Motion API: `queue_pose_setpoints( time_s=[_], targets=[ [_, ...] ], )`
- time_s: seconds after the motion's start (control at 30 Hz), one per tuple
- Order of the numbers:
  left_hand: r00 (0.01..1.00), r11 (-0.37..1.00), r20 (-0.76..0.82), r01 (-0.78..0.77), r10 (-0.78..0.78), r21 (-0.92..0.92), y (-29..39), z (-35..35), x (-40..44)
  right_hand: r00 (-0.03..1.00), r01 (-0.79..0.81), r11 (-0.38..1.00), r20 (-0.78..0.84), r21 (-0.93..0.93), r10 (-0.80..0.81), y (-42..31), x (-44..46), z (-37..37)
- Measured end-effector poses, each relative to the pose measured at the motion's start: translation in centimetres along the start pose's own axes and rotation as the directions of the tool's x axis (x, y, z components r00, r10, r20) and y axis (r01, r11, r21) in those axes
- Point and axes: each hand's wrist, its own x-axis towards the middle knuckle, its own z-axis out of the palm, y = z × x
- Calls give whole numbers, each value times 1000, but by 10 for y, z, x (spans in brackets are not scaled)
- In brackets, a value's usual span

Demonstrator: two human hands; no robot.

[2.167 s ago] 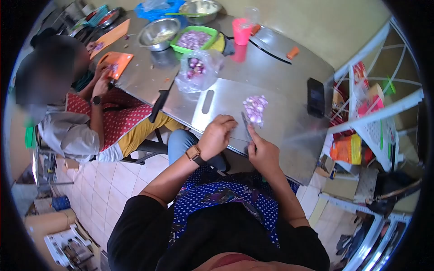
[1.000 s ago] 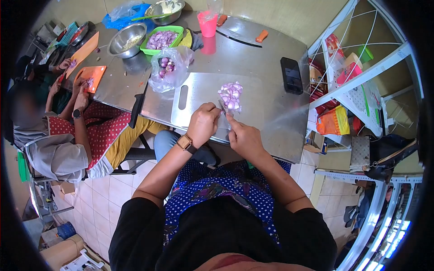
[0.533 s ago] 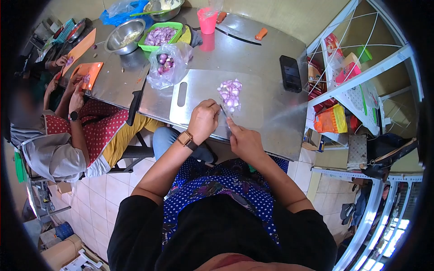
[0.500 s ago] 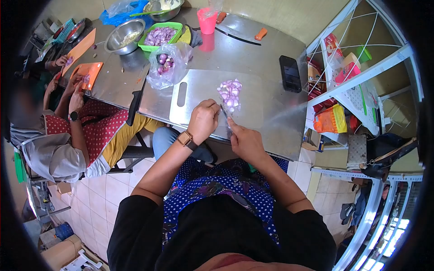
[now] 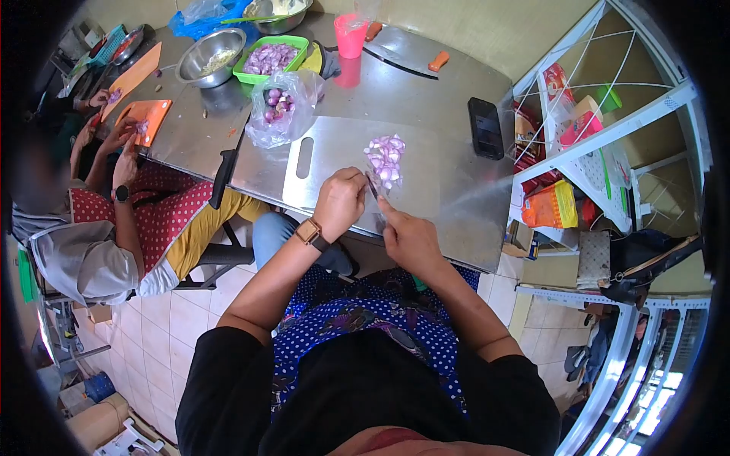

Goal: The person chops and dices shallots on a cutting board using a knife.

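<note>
My right hand (image 5: 412, 242) grips a small knife (image 5: 372, 185), its index finger stretched along the back of the blade. Beside the blade, my left hand (image 5: 340, 199) is closed with its fingers bunched; what it pinches is hidden under the fingertips. Both hands are over the near side of a smooth pale cutting board (image 5: 338, 144) with a slot handle. A small heap of chopped shallots (image 5: 385, 158) lies on the board just beyond the knife. Left of the board stands a clear plastic bag (image 5: 266, 133) with whole peeled shallots (image 5: 278, 105) inside.
A large knife (image 5: 222, 178) overhangs the table's front edge. Farther back are a green basket of shallots (image 5: 242, 75), a steel bowl (image 5: 190, 70) and a pink cup (image 5: 350, 38). A phone (image 5: 487, 128) lies right. Co-workers' hands (image 5: 125, 144) work at orange boards (image 5: 156, 125).
The whole view has shifted slightly. Both hands stay at nearly the same spot on the board, and the knife blade has tilted a little.
</note>
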Motion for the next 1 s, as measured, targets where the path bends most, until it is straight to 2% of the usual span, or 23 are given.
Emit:
queue_pose_setpoints(
  time_s=[0.23, 0.43, 0.6, 0.7, 0.9, 1.0],
  targets=[
    [1000, 1000, -31, -1, 0, -23, -2, 1, 0, 998, -21, 996, 52, -82, 25, -1, -1, 6],
    [1000, 999, -21, 2, -3, -33, -3, 1, -1, 997, -42, 999, -56, 21, 43, -5, -1, -4],
    [999, 999, -42, -2, 0, -35, -5, 2, -3, 1000, 10, 998, 9, -56, -10, 0, 16, 10],
    [999, 999, -26, 27, -28, -36, -4, 3, -3, 997, -55, 994, 55, -93, 61, -2, 9, 8],
    [998, 998, -62, 22, -26, -59, -3, 2, -4, 997, -72, 997, -9, 0, 72, -3, -8, -6],
    [998, 999, -57, 25, -27, -34, -4, 4, -4, 999, -22, 998, 44, -51, 24, -6, 5, -1]
  ],
)
